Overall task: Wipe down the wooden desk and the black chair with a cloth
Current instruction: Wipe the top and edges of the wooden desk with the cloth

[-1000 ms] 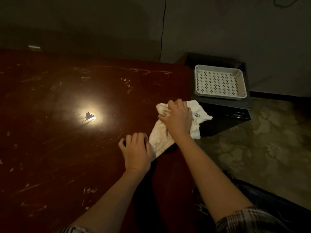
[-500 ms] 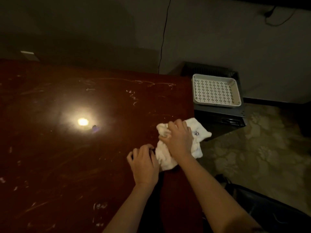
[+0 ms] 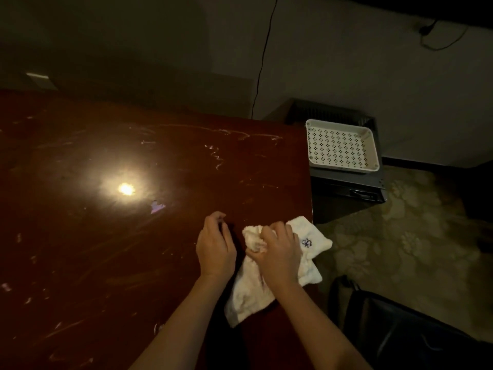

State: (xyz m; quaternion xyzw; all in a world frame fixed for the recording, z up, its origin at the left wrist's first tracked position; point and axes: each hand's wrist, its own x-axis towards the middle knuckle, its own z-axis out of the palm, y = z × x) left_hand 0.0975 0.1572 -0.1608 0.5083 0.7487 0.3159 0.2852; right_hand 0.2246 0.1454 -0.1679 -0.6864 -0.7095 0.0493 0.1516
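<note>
White tray [image 3: 342, 146] on dark cabinet [image 3: 346, 193] beside desk [image 3: 106, 249]; cable [image 3: 262, 57] behind.

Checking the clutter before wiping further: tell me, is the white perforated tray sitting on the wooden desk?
No, the white perforated tray rests on a dark cabinet beside the wooden desk.

Your left hand [image 3: 215, 248] and right hand [image 3: 280, 251] are bare, with no gloves, rings or watch showing. Both of your forearms are uncovered right down to the frame's bottom edge; no sleeve shows there.
</note>
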